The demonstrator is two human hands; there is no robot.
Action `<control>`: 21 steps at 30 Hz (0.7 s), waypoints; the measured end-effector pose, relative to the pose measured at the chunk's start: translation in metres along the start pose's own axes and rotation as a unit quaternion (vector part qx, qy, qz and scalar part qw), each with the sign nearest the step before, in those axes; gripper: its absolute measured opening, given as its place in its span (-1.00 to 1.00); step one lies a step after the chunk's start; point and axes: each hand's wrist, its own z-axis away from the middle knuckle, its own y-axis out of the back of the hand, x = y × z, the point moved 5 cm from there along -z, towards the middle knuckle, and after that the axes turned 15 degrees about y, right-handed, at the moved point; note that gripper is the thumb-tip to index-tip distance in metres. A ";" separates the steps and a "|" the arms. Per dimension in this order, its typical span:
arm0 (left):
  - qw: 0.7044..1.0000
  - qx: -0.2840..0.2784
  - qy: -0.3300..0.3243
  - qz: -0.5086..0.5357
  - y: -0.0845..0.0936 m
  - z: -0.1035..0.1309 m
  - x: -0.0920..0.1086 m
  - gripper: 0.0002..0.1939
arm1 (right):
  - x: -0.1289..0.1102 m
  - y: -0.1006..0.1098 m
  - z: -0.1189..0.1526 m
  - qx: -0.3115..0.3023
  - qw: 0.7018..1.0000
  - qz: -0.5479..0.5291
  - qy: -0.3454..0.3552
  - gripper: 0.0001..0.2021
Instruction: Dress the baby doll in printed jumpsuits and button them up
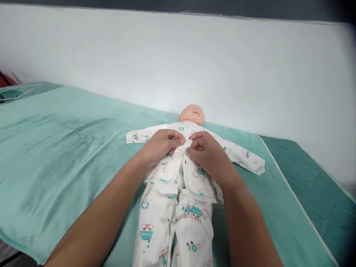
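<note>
A baby doll [191,114] lies on its back, dressed in a white printed baby jacket [164,168] and matching trousers [155,222]. Over its chest, my left hand [165,142] pinches the jacket's front edge beside a small button [187,141]. From the other side, my right hand [204,148] has its fingers curled closed on the opposite front edge at the same button. A lower button [181,157] shows just below my fingers, and the jacket's front parts beneath it. Both sleeves stretch out sideways.
Under the doll spreads a light green blanket [69,148], over a darker green cover [306,178] at the right. A white wall [167,55] rises behind. At the far left is a thin white wire-like loop [25,92] near something red [7,79].
</note>
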 end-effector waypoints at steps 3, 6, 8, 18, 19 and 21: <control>1.000 0.019 0.003 -0.010 -0.002 0.004 0.001 -0.87 | 0.002 0.000 0.000 0.007 1.000 -0.006 -0.008 -0.75; 0.998 0.055 -0.001 -0.011 -0.004 0.010 0.001 -0.85 | 0.003 0.003 -0.001 0.006 0.999 -0.044 -0.014 -0.74; 0.998 0.066 -0.014 -0.016 -0.003 0.014 0.002 -0.84 | 0.001 0.007 0.002 0.002 0.998 -0.056 -0.023 -0.74; 0.976 -0.071 -0.045 -0.199 0.004 0.033 0.010 -0.84 | -0.033 0.000 0.026 -0.142 0.914 0.378 -0.037 -0.67; 0.973 -0.072 -0.057 -0.212 0.003 0.033 0.010 -0.87 | -0.033 -0.002 0.026 -0.146 0.909 0.390 -0.030 -0.69; 0.966 -0.062 -0.086 -0.235 0.001 0.033 0.011 -0.93 | -0.032 -0.006 0.026 -0.156 0.901 0.404 -0.013 -0.72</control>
